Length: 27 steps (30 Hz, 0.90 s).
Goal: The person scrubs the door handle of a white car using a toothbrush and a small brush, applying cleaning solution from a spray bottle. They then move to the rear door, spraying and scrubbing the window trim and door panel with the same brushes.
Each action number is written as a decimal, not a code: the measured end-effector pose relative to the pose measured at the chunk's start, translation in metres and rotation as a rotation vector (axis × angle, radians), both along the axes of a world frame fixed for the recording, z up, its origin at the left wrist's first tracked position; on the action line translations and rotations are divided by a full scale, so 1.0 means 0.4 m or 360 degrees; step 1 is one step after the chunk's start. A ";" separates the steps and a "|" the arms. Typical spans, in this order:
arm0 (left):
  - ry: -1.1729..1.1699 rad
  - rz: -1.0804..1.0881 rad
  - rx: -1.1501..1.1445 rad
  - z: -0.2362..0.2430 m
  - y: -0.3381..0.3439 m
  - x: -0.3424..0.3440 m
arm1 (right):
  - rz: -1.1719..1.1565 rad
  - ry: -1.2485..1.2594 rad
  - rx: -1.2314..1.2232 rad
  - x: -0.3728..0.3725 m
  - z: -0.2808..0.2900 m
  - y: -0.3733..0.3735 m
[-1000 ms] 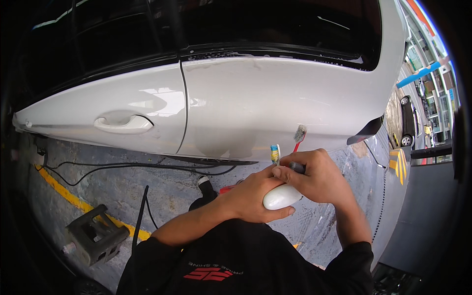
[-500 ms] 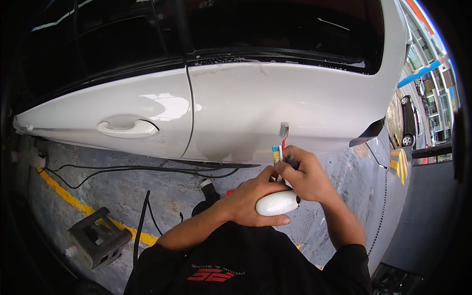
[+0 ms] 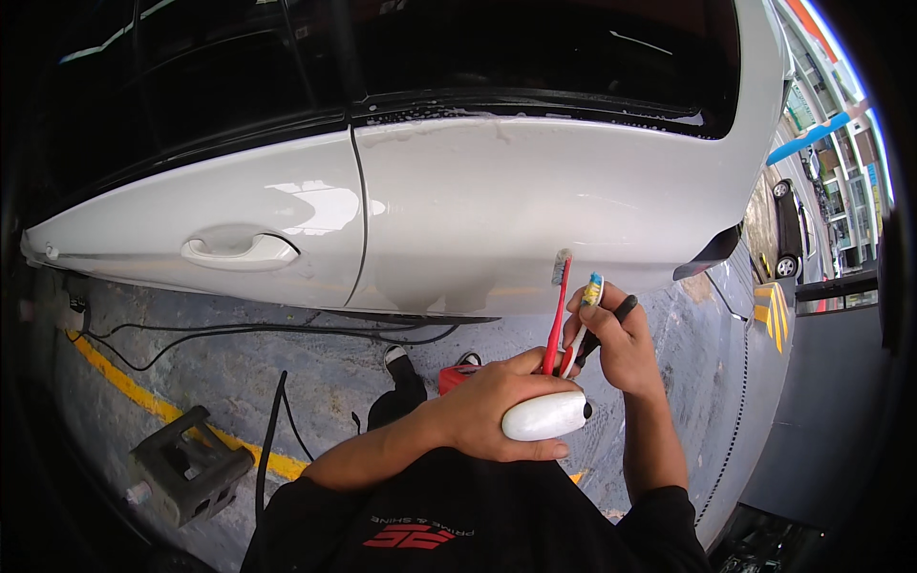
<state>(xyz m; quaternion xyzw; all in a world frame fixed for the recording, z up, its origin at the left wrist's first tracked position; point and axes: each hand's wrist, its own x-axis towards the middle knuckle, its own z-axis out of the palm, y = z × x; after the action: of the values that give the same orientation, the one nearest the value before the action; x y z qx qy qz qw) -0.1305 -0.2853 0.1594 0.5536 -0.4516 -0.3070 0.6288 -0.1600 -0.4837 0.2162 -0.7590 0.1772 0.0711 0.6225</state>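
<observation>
My left hand [image 3: 478, 409] is closed, its thumb and fingers around a glossy white oval object [image 3: 543, 416] with a dark tip; its kind is unclear. A red toothbrush [image 3: 558, 320] with grey worn bristles stands up from the same hand's fingers. My right hand [image 3: 626, 346] pinches a white toothbrush [image 3: 593, 289] with blue and yellow bristles, close beside the red one. A black stick-like handle [image 3: 621, 311] lies along the right fingers; its full shape is hidden. Both hands are held in front of a white car's side panel [image 3: 478, 210], apart from it.
Left of the panel is a door with a white handle [image 3: 244, 252]; dark windows [image 3: 535, 57] run above. Black hoses [image 3: 287, 329] cross the grey floor near a yellow line [image 3: 124, 382]. A grey plastic stool [image 3: 191, 465] stands at lower left. Something red [image 3: 453, 378] lies by my feet.
The right hand has moved to the right, away from the left fingers, with the white toothbrush. The red toothbrush now shows along most of its length. The left hand has dropped slightly.
</observation>
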 end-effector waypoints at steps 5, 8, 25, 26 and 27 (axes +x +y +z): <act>0.0029 0.0093 0.0065 0.024 0.024 -0.002 | -0.0457 -0.0410 0.0479 0.018 -0.035 -0.051; 0.0096 0.0173 0.0020 -0.003 0.040 -0.004 | -0.0404 -0.0508 0.0793 0.002 -0.028 -0.082; 0.0034 0.0608 -0.0242 0.031 0.121 0.070 | 0.0472 0.0082 0.0628 -0.028 -0.096 0.084; 0.0037 0.0600 -0.0249 0.030 0.127 0.074 | 0.0498 0.0010 0.0492 -0.019 -0.096 0.095; 0.0047 0.0594 -0.0256 0.034 0.131 0.074 | 0.0517 -0.0036 0.0432 -0.011 -0.093 0.110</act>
<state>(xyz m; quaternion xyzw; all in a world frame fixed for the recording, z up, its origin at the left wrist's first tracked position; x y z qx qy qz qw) -0.1008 -0.2329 0.1729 0.5711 -0.3548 -0.1563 0.7236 -0.1645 -0.4398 0.1788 -0.6875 0.0343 0.1852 0.7013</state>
